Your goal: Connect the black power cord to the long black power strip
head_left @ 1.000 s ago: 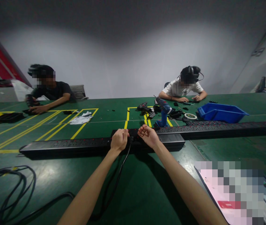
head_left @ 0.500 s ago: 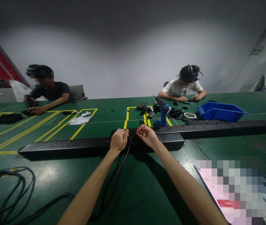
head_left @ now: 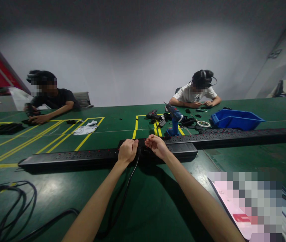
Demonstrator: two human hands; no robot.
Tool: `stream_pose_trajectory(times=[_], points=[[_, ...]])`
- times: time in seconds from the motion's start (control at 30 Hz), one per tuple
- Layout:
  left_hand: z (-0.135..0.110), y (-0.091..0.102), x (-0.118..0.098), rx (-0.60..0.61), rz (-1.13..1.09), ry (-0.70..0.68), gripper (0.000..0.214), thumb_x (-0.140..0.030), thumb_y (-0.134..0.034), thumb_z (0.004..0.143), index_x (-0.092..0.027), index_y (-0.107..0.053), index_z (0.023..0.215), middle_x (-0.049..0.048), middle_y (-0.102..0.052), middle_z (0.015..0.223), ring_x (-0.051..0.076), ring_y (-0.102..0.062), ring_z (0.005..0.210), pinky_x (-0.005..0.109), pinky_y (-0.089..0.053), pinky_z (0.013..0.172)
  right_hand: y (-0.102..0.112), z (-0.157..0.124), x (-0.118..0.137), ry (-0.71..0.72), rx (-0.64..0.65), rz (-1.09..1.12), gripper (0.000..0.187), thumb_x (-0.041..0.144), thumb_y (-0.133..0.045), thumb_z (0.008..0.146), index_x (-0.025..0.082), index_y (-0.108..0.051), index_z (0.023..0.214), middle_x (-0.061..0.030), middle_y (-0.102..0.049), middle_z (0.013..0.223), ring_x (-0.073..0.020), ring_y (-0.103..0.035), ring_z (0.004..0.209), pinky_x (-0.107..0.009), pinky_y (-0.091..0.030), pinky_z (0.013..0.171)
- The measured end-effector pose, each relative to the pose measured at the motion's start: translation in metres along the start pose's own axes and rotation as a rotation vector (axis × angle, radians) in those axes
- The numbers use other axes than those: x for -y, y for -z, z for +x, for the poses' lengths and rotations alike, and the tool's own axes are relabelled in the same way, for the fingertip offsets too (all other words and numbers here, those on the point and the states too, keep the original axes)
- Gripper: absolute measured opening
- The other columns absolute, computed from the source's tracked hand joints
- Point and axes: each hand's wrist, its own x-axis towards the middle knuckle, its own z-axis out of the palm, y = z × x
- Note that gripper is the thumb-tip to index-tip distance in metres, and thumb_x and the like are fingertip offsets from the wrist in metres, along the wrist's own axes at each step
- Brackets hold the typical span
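A long black power strip (head_left: 69, 158) lies across the green table in front of me. At its middle, my left hand (head_left: 127, 150) is closed, and whatever its fingers hold is hidden behind the knuckles. Just to the right, my right hand (head_left: 157, 146) has its fingers curled together with the tips toward the left hand. Anything between those tips is too small to make out. A black cable (head_left: 130, 179) runs from the strip between both hands down toward me.
Behind lies another long power strip (head_left: 246, 137). A blue cordless drill (head_left: 175, 119) stands near a blue bin (head_left: 237, 120) and small black parts. Coiled cable (head_left: 19, 201) is at left, a blurred pink-screened device (head_left: 231, 205) at right. Two people work across the table.
My right hand has shifted slightly left, closer to my left hand. The left hand keeps its place on the strip. The view has moved very slightly.
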Motion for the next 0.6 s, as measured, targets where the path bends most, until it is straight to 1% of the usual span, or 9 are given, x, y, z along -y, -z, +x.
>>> stream_pose_trajectory(times=[0.13, 0.2, 0.3, 0.37, 0.43, 0.53, 0.6], points=[[0.0, -0.001, 0.001, -0.001, 0.003, -0.003, 0.052, -0.043, -0.026, 0.101, -0.021, -0.061, 0.069, 0.0055, -0.067, 0.078, 0.02, -0.06, 0.08, 0.034, -0.045, 0.074, -0.001, 0.0, 0.0, 0.004, 0.008, -0.072, 0.011, 0.02, -0.066, 0.071, 0.019, -0.059, 0.08, -0.0008, -0.065, 0.074, -0.0138, -0.064, 0.074, -0.025, -0.049, 0.074], [0.0, -0.001, 0.001, -0.002, 0.011, -0.004, 0.052, -0.043, -0.026, 0.101, -0.021, -0.061, 0.07, 0.0054, -0.067, 0.078, 0.02, -0.06, 0.08, 0.034, -0.044, 0.075, -0.003, 0.001, 0.0, 0.015, 0.024, -0.123, 0.014, 0.023, -0.065, 0.071, 0.018, -0.059, 0.084, 0.0002, -0.063, 0.07, -0.0127, -0.061, 0.068, -0.024, -0.047, 0.066], [0.001, -0.001, 0.001, 0.006, 0.013, -0.002, 0.051, -0.042, -0.026, 0.101, -0.02, -0.061, 0.07, 0.0055, -0.067, 0.078, 0.02, -0.059, 0.08, 0.034, -0.044, 0.075, -0.007, 0.003, -0.005, 0.046, 0.014, -0.243, 0.017, 0.025, -0.061, 0.073, 0.018, -0.058, 0.088, 0.0033, -0.058, 0.062, -0.0095, -0.052, 0.054, -0.02, -0.038, 0.052], [0.001, 0.0, 0.001, 0.015, 0.004, 0.0, 0.051, -0.042, -0.026, 0.101, -0.02, -0.061, 0.07, 0.0056, -0.067, 0.078, 0.02, -0.059, 0.08, 0.034, -0.044, 0.075, -0.011, 0.004, -0.009, 0.05, -0.026, -0.381, 0.017, 0.025, -0.059, 0.074, 0.018, -0.057, 0.089, 0.004, -0.058, 0.062, -0.0079, -0.046, 0.048, -0.02, -0.032, 0.046], [0.001, 0.0, 0.0, 0.018, -0.003, -0.004, 0.051, -0.041, -0.026, 0.101, -0.02, -0.061, 0.07, 0.0056, -0.067, 0.079, 0.02, -0.059, 0.08, 0.034, -0.044, 0.075, -0.015, 0.003, -0.013, 0.036, -0.068, -0.579, 0.015, 0.024, -0.057, 0.074, 0.018, -0.057, 0.088, 0.0036, -0.06, 0.064, -0.0075, -0.044, 0.046, -0.02, -0.03, 0.045], [0.001, 0.0, 0.001, 0.019, 0.004, -0.012, 0.051, -0.041, -0.026, 0.101, -0.02, -0.061, 0.07, 0.0059, -0.067, 0.079, 0.02, -0.059, 0.081, 0.034, -0.043, 0.075, -0.02, -0.001, -0.015, 0.039, -0.088, -0.918, 0.013, 0.023, -0.059, 0.074, 0.019, -0.058, 0.086, 0.0033, -0.062, 0.063, -0.0095, -0.051, 0.053, -0.02, -0.034, 0.05], [0.001, 0.0, 0.001, 0.026, 0.008, -0.014, 0.051, -0.041, -0.026, 0.101, -0.02, -0.06, 0.07, 0.0059, -0.067, 0.079, 0.02, -0.059, 0.081, 0.034, -0.043, 0.075, -0.023, -0.005, -0.014, 0.051, -0.083, -1.091, 0.015, 0.023, -0.062, 0.074, 0.02, -0.059, 0.088, 0.0031, -0.063, 0.064, -0.0113, -0.056, 0.059, -0.02, -0.037, 0.054]])
